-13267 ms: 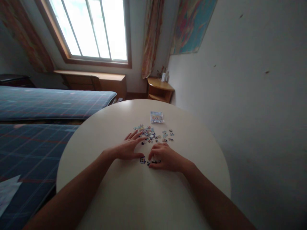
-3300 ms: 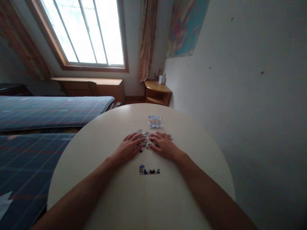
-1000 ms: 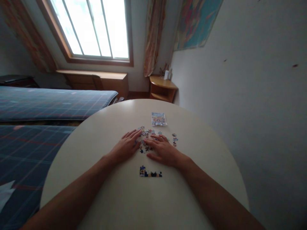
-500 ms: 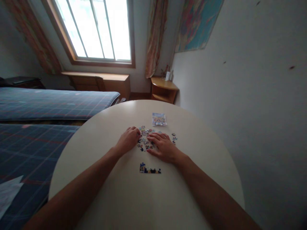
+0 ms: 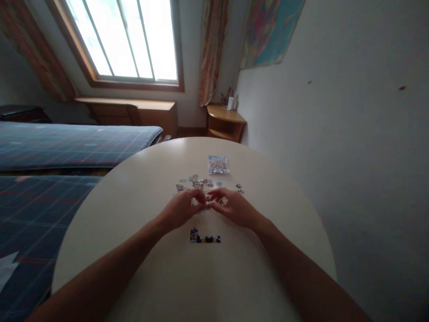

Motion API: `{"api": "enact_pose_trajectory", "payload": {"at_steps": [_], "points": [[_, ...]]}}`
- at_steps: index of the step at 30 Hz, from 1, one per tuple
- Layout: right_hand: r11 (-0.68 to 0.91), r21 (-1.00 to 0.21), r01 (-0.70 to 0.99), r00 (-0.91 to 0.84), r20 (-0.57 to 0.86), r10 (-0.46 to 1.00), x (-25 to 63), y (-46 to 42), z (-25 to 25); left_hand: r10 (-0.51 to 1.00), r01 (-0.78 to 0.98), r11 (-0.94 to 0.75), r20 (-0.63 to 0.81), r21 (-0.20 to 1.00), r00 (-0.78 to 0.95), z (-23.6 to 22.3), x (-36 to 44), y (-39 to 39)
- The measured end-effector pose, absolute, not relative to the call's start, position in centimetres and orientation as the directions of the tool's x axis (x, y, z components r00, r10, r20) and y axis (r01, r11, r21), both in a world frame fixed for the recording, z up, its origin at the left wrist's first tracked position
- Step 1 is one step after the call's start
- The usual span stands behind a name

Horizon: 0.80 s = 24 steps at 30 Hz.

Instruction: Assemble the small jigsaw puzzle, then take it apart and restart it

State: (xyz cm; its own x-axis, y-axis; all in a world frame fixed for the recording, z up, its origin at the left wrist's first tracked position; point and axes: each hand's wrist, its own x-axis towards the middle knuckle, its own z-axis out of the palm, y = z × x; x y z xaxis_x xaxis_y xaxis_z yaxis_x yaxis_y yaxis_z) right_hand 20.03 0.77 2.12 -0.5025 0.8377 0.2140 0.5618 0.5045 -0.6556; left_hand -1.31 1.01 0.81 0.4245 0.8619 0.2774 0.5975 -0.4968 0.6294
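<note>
On the round white table (image 5: 150,188) lies a scatter of small loose puzzle pieces (image 5: 197,182). My left hand (image 5: 179,210) and my right hand (image 5: 234,208) are raised together just in front of the scatter, fingertips meeting. Each pinches small pale puzzle pieces (image 5: 208,202) between thumb and fingers. A short joined strip of dark blue puzzle pieces (image 5: 205,237) lies on the table just below my hands. A small reference picture card (image 5: 217,164) lies beyond the scatter.
A white wall (image 5: 335,134) runs along the table's right side. Beds with blue plaid covers (image 5: 60,147) stand to the left. A wooden corner shelf (image 5: 224,120) and a low wooden cabinet (image 5: 134,112) sit under the window at the back.
Both hands lay flat on the loose pieces a moment ago. They have now lifted and drawn together, pinching pieces between their fingertips. The joined strip has not moved.
</note>
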Motion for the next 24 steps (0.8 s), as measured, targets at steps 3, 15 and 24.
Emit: {"api": "enact_pose_trajectory", "payload": {"at_steps": [3, 15, 24], "points": [[0.426, -0.753, 0.502, -0.522, 0.129, 0.843, 20.4, 0.2, 3.2, 0.881, 0.519, -0.431, 0.222, 0.738, 0.417, 1.3, -0.4, 0.0], [0.122, -0.784, 0.609, -0.589, -0.344, 0.732, 21.9, -1.3, 4.5, 0.716, 0.607, -0.648, 0.096, 0.459, 0.692, 1.0, -0.5, -2.3], [0.290, -0.665, 0.688, -0.605, -0.305, 0.736, 21.5, -1.7, 4.3, 0.716, 0.627, -0.646, 0.060, 0.434, 0.696, 0.1, -0.9, -2.0]]}}
